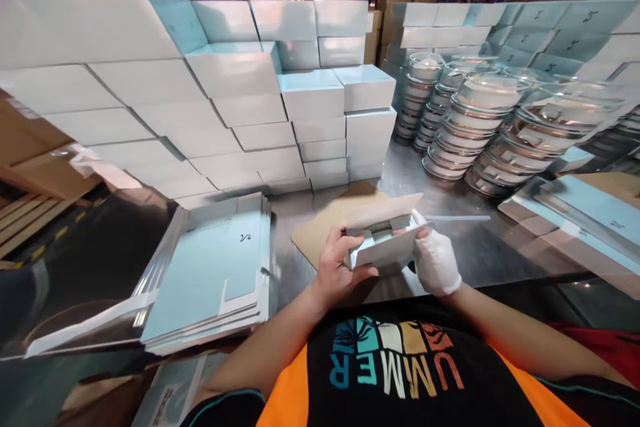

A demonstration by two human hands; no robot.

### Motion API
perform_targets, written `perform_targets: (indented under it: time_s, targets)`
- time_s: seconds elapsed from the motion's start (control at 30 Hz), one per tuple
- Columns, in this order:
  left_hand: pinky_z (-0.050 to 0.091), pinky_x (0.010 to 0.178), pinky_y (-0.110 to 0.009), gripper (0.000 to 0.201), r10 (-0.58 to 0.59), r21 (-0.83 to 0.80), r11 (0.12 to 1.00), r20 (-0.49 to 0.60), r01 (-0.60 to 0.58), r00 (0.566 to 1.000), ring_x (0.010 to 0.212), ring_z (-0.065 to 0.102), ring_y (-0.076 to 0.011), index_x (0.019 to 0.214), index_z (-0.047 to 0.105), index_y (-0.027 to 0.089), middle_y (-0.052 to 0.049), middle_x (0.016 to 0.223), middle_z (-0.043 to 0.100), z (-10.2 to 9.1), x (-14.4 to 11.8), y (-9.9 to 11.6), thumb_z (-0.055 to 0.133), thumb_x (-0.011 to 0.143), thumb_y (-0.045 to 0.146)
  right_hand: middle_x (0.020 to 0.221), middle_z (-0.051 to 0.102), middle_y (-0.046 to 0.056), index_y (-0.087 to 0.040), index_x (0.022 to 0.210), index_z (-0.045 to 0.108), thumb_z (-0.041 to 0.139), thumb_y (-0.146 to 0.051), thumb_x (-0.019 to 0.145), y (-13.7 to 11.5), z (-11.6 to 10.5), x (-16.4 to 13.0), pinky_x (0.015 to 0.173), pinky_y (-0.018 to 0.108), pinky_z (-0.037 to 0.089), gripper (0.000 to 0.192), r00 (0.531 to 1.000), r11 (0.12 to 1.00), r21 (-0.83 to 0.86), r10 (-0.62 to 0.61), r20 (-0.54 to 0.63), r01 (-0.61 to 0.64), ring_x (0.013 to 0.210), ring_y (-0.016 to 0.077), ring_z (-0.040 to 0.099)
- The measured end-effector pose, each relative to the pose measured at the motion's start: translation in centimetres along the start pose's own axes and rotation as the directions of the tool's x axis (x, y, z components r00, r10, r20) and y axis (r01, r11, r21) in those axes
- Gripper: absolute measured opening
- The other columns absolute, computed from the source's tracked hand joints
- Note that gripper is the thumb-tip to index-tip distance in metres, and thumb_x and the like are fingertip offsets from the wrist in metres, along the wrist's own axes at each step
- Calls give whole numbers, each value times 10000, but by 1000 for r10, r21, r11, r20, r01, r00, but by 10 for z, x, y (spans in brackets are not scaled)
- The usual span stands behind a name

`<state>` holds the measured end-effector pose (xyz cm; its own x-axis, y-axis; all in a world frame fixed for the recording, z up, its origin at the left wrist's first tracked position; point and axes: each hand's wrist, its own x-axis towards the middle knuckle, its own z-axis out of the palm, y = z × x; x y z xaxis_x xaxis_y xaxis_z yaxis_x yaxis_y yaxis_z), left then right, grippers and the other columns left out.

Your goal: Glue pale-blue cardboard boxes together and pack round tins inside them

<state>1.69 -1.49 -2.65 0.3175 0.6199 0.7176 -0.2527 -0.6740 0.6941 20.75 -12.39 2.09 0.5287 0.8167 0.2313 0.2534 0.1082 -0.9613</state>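
Observation:
A small white cardboard box [387, 255], partly folded with its flaps raised, is held over the table in front of my chest. Bare, my left hand [339, 261] grips the left end, thumb and fingers around its walls. My right hand [437, 261], in a white glove, is closed on the right end, where a thin flap [460, 218] sticks out sideways. Beneath the box lies a brown cardboard sheet [320, 230]. Left of my hands is a stack of flat pale-blue carton blanks [210, 260], the top one bearing a black handwritten mark.
Stacked white boxes [240, 93] form a wall along the back left. Stacks of round glass lids with metal rims [470, 127] stand at the right back. More flat blanks [595, 207] lie at the right edge of the metal table [485, 250].

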Motion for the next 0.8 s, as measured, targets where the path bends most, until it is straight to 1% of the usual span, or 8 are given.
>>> perform_targets:
  time_s: [0.07,0.13,0.27,0.33,0.43,0.53,0.67,0.8]
  targets:
    - [537,1071,-439,488,-34,-44,999,-145,27,989,1239,674,-294,1179,718,260,-127,1328,661,3,1,3,782,905,658,1222,799,113,-246,1140,759,685,-683,884,-9,11,6,1092,588,576,512,994,995,-42,87,-69,-90,1162,375,737]
    - [536,1078,-448,604,-79,-80,995,-203,64,976,1274,655,-306,1256,679,261,-138,1355,637,3,-3,1,785,869,712,1244,787,97,-247,1202,705,746,-522,848,-13,18,8,1104,532,571,451,989,996,-69,41,-139,-51,1178,336,724]
    - [561,1042,-482,757,-123,46,992,89,120,988,1166,682,-326,1224,741,240,-134,1201,693,-8,-15,-11,848,728,801,1328,734,97,-271,1303,572,722,-396,839,-5,14,14,1069,451,582,503,977,996,-29,-88,-193,84,1197,276,715]
    - [562,1023,-479,732,-125,93,989,129,114,984,1094,692,-311,1232,759,245,-124,1134,718,-12,-18,-14,859,738,775,1399,703,106,-286,1366,531,624,-449,934,4,2,24,1049,443,584,471,982,993,-46,-112,-153,106,1232,268,705]
    - [519,1086,-497,675,-137,118,984,25,133,990,1080,691,-306,1197,767,253,-102,1085,747,-15,-17,-14,852,759,760,1398,713,147,-243,1308,608,470,-476,1026,19,-20,44,1088,463,539,391,1000,923,-384,7,-28,-17,1291,304,680]
    - [486,1117,-481,637,-197,87,974,-128,209,972,1079,693,-293,1169,753,245,-86,1093,754,-18,-9,-11,821,793,755,1171,787,202,-179,1176,701,731,-383,852,32,-31,59,1019,491,537,383,964,736,-655,261,47,-168,1140,382,735]
    - [537,958,-381,585,-254,-37,967,-274,254,927,1021,689,-252,1168,712,227,-79,1105,729,-26,4,-6,781,853,715,986,804,191,-97,1339,651,860,-187,618,40,-30,64,857,451,568,757,921,694,-672,387,45,-259,907,367,769]
    - [541,803,-326,622,-341,-110,940,-324,323,882,873,661,-211,1160,673,214,-57,1025,710,-36,10,-1,748,855,751,978,810,123,-127,1269,672,807,-181,619,41,-29,57,759,350,598,665,915,747,-594,401,42,-300,866,289,767]
